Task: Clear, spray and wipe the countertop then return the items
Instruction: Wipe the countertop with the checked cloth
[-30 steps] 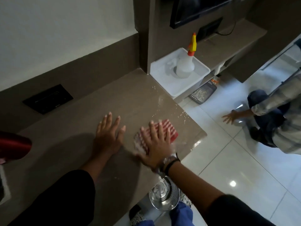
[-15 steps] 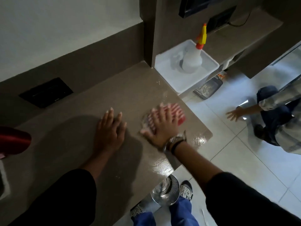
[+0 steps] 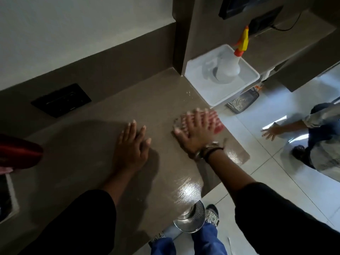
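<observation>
A red and white striped cloth point(image 3: 216, 121) lies flat on the brown countertop point(image 3: 88, 150) near its right edge. My right hand point(image 3: 195, 134) presses down on the cloth with spread fingers and is blurred by motion. My left hand point(image 3: 131, 146) rests flat on the countertop, fingers apart, a little to the left of the cloth. Wet streaks shine on the counter by its front right edge. A spray bottle point(image 3: 230, 65) with an orange and yellow trigger stands on a white bin lid point(image 3: 248, 78) just beyond the counter's far right corner.
A red object point(image 3: 18, 153) sits at the counter's left edge. A black wall plate point(image 3: 61, 100) is set in the backsplash. A metal bowl point(image 3: 191, 219) is below the counter's front edge. A second person point(image 3: 323, 137) crouches on the white tiled floor at right.
My right hand has slid the cloth away from me and to the right across the counter, leaving a wet sheen behind. My left hand stays planted.
</observation>
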`<state>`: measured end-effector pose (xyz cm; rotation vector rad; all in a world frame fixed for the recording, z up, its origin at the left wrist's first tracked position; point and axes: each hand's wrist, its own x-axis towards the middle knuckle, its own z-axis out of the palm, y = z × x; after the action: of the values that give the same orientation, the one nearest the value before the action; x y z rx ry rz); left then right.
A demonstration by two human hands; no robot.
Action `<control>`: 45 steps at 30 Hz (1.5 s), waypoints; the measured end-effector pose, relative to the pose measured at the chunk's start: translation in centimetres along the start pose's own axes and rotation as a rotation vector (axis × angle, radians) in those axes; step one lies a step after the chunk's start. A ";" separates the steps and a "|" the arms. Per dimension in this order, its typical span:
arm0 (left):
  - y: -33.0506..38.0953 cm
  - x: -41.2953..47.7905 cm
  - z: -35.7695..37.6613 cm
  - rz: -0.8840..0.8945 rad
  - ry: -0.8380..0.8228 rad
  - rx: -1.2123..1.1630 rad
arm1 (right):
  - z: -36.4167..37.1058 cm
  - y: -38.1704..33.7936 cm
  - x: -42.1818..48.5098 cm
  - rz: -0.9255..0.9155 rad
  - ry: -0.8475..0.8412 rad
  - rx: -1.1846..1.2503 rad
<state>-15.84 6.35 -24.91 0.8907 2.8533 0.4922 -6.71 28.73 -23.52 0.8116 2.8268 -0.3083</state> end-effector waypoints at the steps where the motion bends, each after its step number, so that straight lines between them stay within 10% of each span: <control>1: 0.1 0.0 -0.2 -0.002 -0.003 -0.015 | 0.5 -1.7 -0.9 -0.116 -0.013 -0.033; 6: 0.1 0.2 -0.5 -0.026 -0.031 -0.011 | 4.8 -0.8 -15.8 -0.541 -0.116 -0.061; 12: 0.2 0.4 -0.3 -0.021 -0.036 0.041 | 1.0 6.3 -9.6 -0.171 -0.055 -0.034; 21: 0.2 0.5 0.0 -0.014 -0.024 0.066 | -3.4 -3.9 14.3 -0.063 -0.070 0.000; 34: 0.0 0.6 -0.2 -0.007 -0.045 0.036 | 2.8 3.2 -9.8 -0.465 -0.122 -0.108; 45: -0.3 0.4 0.5 -0.024 -0.006 0.038 | -2.3 -4.6 11.3 -0.147 -0.074 -0.014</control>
<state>-16.19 6.47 -25.50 0.8615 2.8739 0.4335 -18.91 31.14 -23.22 0.5787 2.8211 -0.3316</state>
